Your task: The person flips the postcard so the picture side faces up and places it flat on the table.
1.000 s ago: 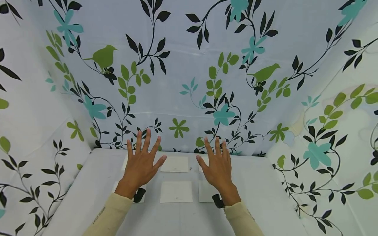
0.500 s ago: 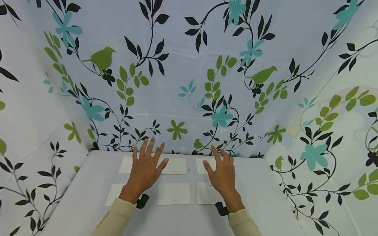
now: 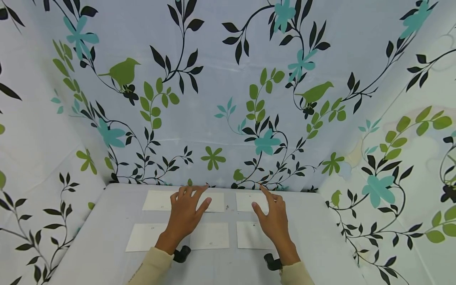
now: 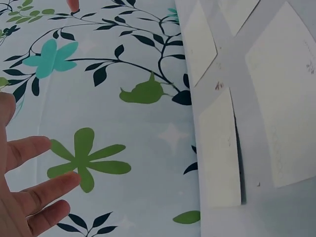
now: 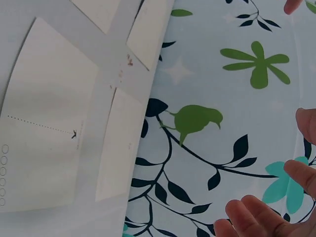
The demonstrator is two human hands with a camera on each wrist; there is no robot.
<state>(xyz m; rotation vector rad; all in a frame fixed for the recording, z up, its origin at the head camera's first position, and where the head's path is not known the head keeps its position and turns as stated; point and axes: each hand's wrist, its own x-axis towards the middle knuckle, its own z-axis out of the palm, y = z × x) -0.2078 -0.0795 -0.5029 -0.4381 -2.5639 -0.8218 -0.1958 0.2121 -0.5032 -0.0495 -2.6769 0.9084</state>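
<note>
My left hand (image 3: 186,217) hovers over the white table with nothing in it, fingers loosely bent and spread. It overlaps the back middle card (image 3: 216,202) and the front left card (image 3: 140,237). To the right, my right hand (image 3: 275,223), holding nothing, overlaps the back right card (image 3: 246,202) and the front right card (image 3: 248,235). Between the wrists lies the front middle card (image 3: 213,237); the back left card (image 3: 156,201) shows beside the left fingers. In the right wrist view, a near card (image 5: 54,123) bears a dotted line and a column of small ovals.
A cloth backdrop (image 3: 199,114) printed with leaves, birds and flowers rises behind the table (image 3: 117,213) and along both sides. Black straps or mounts (image 3: 182,254) sit at both wrists. Small brown specks (image 5: 130,60) mark the tabletop between cards.
Both hands have come down and shifted right, and their fingers, earlier raised and straight, now bend more. The left cards show more fully. The head view has shifted slightly; the cards lie as before.
</note>
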